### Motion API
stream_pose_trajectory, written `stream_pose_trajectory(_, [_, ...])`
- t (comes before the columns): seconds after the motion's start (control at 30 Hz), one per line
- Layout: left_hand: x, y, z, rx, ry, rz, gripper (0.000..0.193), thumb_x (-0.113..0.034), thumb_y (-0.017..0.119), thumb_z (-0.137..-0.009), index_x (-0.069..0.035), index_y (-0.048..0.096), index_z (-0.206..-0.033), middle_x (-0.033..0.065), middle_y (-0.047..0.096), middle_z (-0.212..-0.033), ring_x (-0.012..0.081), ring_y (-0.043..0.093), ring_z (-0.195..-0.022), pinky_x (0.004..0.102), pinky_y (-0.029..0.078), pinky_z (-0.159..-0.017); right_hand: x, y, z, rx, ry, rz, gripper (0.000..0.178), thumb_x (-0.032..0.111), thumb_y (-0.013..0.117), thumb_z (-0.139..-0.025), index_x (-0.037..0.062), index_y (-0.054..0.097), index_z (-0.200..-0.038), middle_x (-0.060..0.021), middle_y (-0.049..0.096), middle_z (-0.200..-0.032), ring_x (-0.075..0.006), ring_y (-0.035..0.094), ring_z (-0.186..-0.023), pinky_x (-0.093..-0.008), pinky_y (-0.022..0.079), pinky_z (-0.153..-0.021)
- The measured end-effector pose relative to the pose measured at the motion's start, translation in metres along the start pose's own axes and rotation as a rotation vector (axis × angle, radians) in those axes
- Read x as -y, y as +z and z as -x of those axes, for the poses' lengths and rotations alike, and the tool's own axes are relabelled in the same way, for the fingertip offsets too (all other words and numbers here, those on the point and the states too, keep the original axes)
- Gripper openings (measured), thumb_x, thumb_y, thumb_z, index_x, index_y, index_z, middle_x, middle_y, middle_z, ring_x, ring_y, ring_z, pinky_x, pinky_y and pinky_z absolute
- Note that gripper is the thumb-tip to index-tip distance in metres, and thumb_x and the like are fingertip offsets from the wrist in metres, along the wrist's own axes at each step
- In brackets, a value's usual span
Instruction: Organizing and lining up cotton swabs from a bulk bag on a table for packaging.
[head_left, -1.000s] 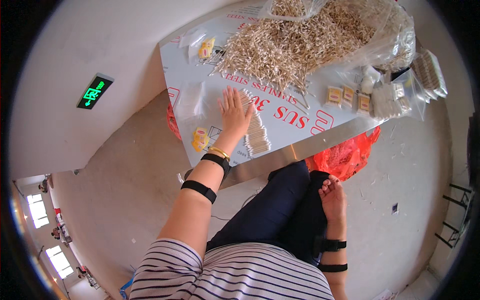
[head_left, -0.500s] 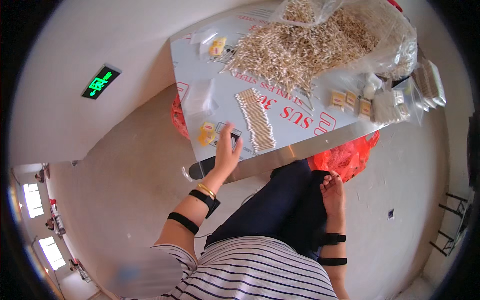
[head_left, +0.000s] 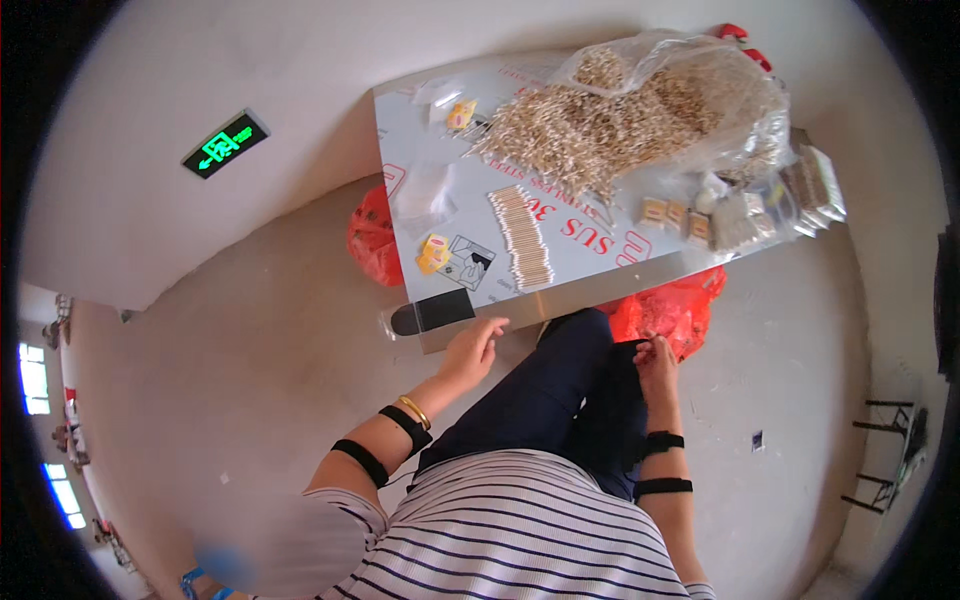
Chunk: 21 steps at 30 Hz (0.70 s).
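My left hand [head_left: 472,354] is just off the table's near edge, fingers stretched out and holding nothing. Low beside my thigh, my right hand [head_left: 657,368] has loosely bent fingers, and I see nothing in it. The red plastic bag [head_left: 668,308] is right behind it. On the table, a neat row of cotton swabs [head_left: 522,238] lies side by side. Left of it are small yellow cards [head_left: 433,254] and a stack of clear plastic bags [head_left: 423,197]. Farther back spreads a big loose heap of cotton swabs [head_left: 590,130], partly in a large clear bag [head_left: 765,105].
Filled packets [head_left: 676,218] and stacked clear packages [head_left: 815,188] lie at the table's right end. More yellow cards [head_left: 461,113] lie at the far left. A black strip [head_left: 433,312] covers the near left corner. Another red bag [head_left: 374,238] stands left of the table.
My left hand has drawn back from beside the yellow cards, over the table, to in front of its near edge. My right hand stays low by my thigh. The view has shifted slightly.
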<state>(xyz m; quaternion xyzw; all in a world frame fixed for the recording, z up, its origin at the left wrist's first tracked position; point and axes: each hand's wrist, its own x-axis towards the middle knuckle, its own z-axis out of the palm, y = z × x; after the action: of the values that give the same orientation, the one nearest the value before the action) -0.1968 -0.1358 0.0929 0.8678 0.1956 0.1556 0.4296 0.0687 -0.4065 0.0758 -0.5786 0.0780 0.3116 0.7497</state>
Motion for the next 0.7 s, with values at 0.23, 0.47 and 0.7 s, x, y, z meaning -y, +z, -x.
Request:
stream_pose_trajectory(0.23, [-0.013, -0.019, 0.02, -0.23, 0.173, -0.221, 0.076, 0.007, 0.06, -0.078, -0.009, 0.039, -0.149, 0.0188, 0.052, -0.133, 0.0338, 0.065, -0.102, 0.0472, 0.054, -0.088, 0.008, -0.006, 0.036, 0.082, -0.06, 0.193, 0.039, 0.038, 0.051, -0.108, 0.0023, 0.067, -0.108, 0.0035, 0.04, -0.053, -0.0076, 0.035, -0.044, -0.0247, 0.028, -0.042])
stream_pose_trajectory(0.47, [0.007, -0.023, 0.063, -0.346, 0.17, -0.003, 0.068, 0.004, 0.066, -0.082, -0.008, 0.046, -0.146, 0.0173, 0.044, -0.144, 0.0233, 0.067, -0.087, 0.0342, 0.056, -0.082, 0.03, -0.033, 0.044, -0.016, -0.041, 0.044, 0.04, 0.046, 0.059, -0.103, 0.0072, 0.07, -0.103, 0.0022, 0.055, -0.064, -0.0101, 0.047, -0.053, -0.0252, 0.038, -0.05])
stream_pose_trajectory(0.7, [0.009, -0.059, 0.043, -0.472, 0.079, 0.143, 0.056, -0.003, 0.063, -0.092, -0.006, 0.045, -0.145, 0.0159, 0.046, -0.14, 0.0192, 0.066, -0.088, 0.0318, 0.053, -0.085, 0.062, -0.047, 0.033, 0.127, -0.077, -0.002, 0.033, 0.037, 0.056, -0.105, 0.0067, 0.069, -0.11, -0.0018, 0.069, -0.083, -0.0126, 0.062, -0.069, -0.0259, 0.048, -0.063])
